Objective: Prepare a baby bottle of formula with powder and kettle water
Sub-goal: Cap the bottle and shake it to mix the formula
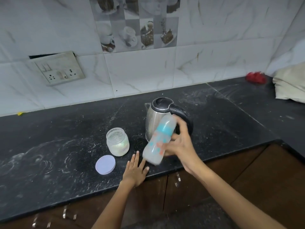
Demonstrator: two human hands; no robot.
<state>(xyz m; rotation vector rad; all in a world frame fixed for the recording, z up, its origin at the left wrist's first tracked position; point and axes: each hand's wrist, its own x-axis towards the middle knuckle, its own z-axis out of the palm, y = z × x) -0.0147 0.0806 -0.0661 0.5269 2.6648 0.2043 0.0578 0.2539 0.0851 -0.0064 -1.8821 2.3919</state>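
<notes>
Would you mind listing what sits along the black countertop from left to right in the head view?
Yellow scrap → lavender lid → open powder jar → left hand, flat on the counter → baby bottle, held tilted in the right hand → red object → pale cloth bundle.

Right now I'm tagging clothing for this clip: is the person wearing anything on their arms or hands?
Nothing shows. The left hand and right hand are bare, with no gloves, rings, watch or bracelets visible. Both forearms are uncovered down to the bottom edge of the picture; no sleeve comes into view.
</notes>
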